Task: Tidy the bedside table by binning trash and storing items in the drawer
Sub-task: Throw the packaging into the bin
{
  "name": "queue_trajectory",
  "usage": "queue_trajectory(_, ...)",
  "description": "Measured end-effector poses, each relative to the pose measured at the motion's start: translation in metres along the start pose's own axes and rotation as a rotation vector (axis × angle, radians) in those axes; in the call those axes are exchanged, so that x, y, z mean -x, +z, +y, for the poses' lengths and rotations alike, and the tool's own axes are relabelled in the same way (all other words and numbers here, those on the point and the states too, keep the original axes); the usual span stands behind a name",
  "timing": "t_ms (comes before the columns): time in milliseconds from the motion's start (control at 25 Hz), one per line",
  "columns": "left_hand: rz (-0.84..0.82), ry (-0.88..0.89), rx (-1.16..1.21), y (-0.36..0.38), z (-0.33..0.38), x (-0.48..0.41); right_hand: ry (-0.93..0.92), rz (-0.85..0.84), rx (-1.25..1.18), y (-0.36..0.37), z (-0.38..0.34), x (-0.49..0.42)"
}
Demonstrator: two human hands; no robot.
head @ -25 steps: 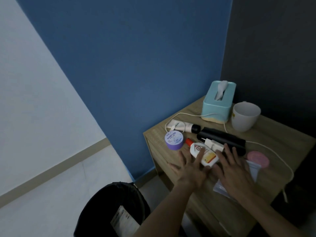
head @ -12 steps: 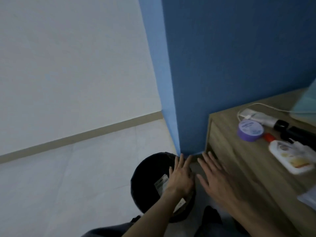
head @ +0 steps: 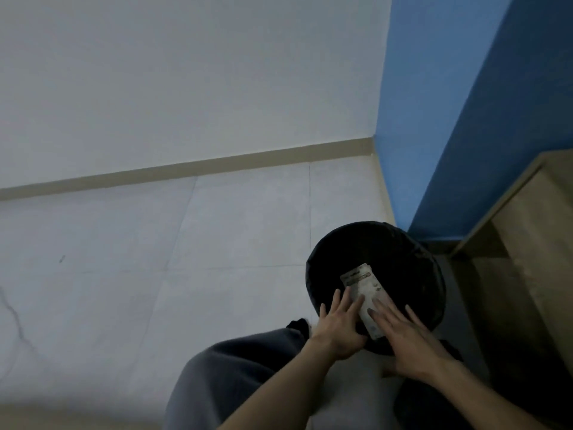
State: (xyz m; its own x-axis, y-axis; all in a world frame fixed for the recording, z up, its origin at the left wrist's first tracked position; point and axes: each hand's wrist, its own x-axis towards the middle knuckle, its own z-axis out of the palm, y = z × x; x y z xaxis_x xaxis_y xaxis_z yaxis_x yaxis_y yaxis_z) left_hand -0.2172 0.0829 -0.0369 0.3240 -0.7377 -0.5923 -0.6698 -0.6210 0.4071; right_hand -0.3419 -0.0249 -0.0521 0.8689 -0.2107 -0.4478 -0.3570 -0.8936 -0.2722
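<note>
My left hand [head: 336, 328] and right hand [head: 403, 339] hover open-fingered over the bin [head: 403, 252]; I'd confirm the wrapper [head: 366, 290] dropped fully inside.

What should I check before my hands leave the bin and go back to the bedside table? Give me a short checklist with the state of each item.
1. White packet inside the black bin: ok, it lies within the rim.
2. Left hand empty: ok, fingers spread flat over the bin's near edge.
3. Right hand empty: ok, open, palm down over the bin.
4. Hands free of the packet: cannot tell, fingertips overlap it in this view.
5. Bin upright, beside the bedside table: ok.
6. Items left on the tabletop: cannot tell, the top is out of view.
</note>
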Motion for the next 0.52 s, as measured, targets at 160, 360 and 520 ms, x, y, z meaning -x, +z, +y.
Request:
queue_trajectory(160, -0.031, 0.009, -0.080, 0.022, -0.012, -0.001, 0.072, -0.009, -0.010, 0.004, 0.008, -0.004)
queue_trajectory(360, 0.062, -0.001, -0.152, 0.026, -0.025, -0.012, 0.101, -0.028, -0.100, 0.001, 0.018, -0.024)
queue_trajectory(520, 0.107, -0.032, -0.136, 0.006, -0.038, -0.036, 0.112, 0.038, -0.112, -0.009, 0.022, -0.058)
